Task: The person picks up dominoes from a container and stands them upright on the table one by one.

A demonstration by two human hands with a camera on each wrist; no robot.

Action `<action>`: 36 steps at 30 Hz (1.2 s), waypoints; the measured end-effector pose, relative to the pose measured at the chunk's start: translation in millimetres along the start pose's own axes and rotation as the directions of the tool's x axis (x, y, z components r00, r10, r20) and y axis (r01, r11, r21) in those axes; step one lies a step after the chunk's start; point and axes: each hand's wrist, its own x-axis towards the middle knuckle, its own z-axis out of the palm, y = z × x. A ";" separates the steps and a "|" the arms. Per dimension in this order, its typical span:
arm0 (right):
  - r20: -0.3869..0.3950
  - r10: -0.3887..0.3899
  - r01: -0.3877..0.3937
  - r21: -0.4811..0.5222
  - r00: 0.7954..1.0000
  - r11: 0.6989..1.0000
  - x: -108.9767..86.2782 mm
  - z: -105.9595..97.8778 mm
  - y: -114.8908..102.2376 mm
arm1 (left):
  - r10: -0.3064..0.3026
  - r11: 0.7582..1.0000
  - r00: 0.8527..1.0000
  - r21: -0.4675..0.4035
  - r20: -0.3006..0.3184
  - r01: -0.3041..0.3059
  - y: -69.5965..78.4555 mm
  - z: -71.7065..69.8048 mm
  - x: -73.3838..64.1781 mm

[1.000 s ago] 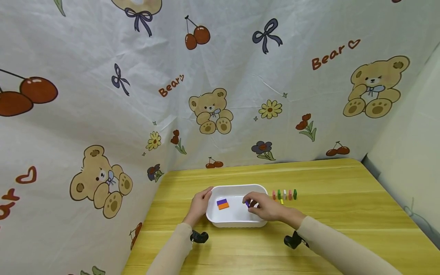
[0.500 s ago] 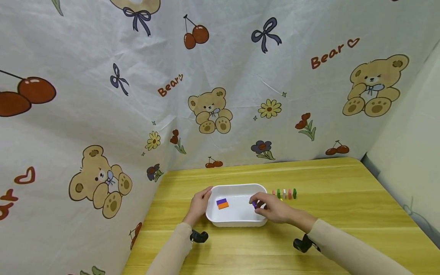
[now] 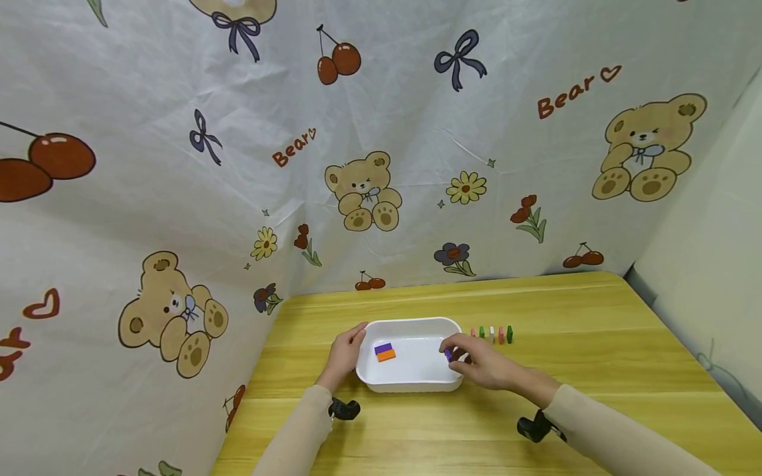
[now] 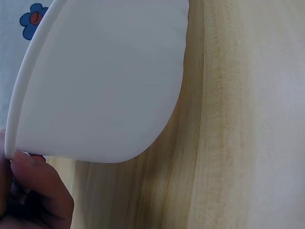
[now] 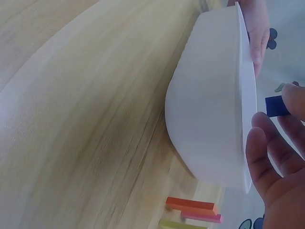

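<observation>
A white plastic tub stands on the table. My left hand holds its left end, thumb and finger pinching the rim in the left wrist view. Inside, toward the left, a purple block and an orange block lie flat side by side. My right hand pinches another small purple block between thumb and fingers, over the tub's right end. In the right wrist view that block looks dark blue and is raised above the rim level, with the other fingers spread loosely.
Beyond the right hand, several small blocks stand on edge in a row, among them a green block and a white block. The right wrist view has an orange block beside the tub. A bear-print cloth hangs behind the wooden table.
My right hand has moved right with the purple block, from over the tub's inside to its right end. The left hand, tub and blocks lying in it stay as they were.
</observation>
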 end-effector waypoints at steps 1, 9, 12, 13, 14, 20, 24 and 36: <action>0.002 0.013 -0.013 0.004 1.000 1.000 -1.0 -1.3 -0.3 | 0.001 1.000 1.000 0.002 0.001 -0.001 -0.1 0.0 0.0; -0.015 0.063 -0.063 -0.012 0.998 0.998 -9.5 -9.3 3.5 | 0.000 1.000 1.000 -0.002 0.002 0.000 -1.7 0.6 1.3; -0.023 0.072 -0.073 -0.029 0.997 0.997 -13.5 -11.6 6.5 | 0.005 1.000 1.000 0.007 0.004 -0.005 -2.4 0.9 1.5; -0.025 0.075 -0.075 -0.035 0.997 0.997 -14.9 -12.6 7.4 | 0.004 1.000 1.000 0.008 0.005 -0.004 -2.6 1.0 1.5; -0.026 0.075 -0.076 -0.039 0.997 0.996 -16.3 -13.6 8.2 | 0.003 1.000 1.000 0.010 0.005 -0.003 -2.8 1.0 1.5; -0.065 0.067 -0.070 -0.042 0.996 0.997 -24.6 -20.6 13.9 | -0.008 1.000 1.000 0.011 0.004 0.008 -1.9 0.8 0.5; -0.081 0.067 -0.070 -0.042 0.994 0.997 -30.8 -25.1 19.3 | -0.011 1.000 1.000 0.015 -0.001 0.011 -0.2 0.5 0.0; -0.101 0.183 -0.187 -0.028 0.978 0.982 -47.1 -39.8 30.7 | -0.009 1.000 1.000 0.016 -0.005 0.009 -1.5 1.1 2.3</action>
